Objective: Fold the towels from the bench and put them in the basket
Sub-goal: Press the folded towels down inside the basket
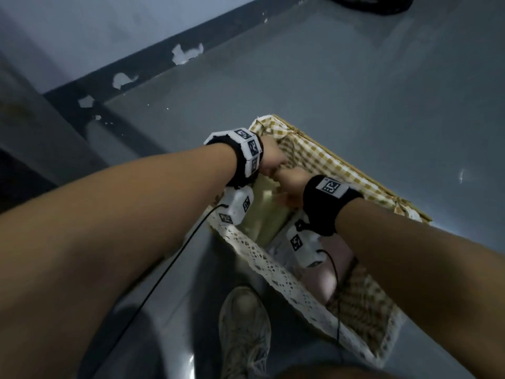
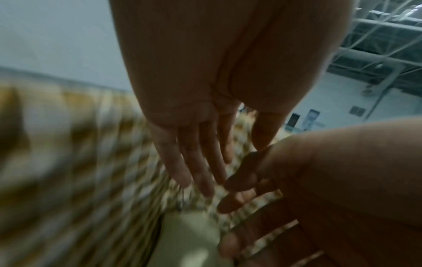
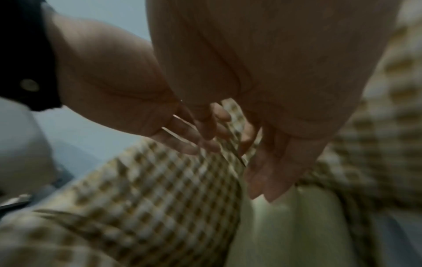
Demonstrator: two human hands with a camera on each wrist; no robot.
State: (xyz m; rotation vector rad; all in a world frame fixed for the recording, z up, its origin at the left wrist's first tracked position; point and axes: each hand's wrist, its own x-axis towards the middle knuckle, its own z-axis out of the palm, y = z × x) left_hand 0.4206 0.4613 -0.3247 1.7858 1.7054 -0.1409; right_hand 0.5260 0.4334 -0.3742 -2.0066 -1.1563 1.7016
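Lying in basket (image 1: pixel 341 165), pale-green towel (image 1: pixel 263 214)

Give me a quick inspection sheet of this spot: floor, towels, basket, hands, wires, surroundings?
Surface: grey floor, glossy.
Job's things: basket with checked lining and lace rim; pale green towel and pink towel inside it.
Clutter: nothing seen.
Grippers: left hand and right hand reach into the basket, fingers straight, above the green towel; contact unclear.
Cables: black cable from the left wrist, another at the right.
Surroundings: dark skirting with chipped paint; a shoe.
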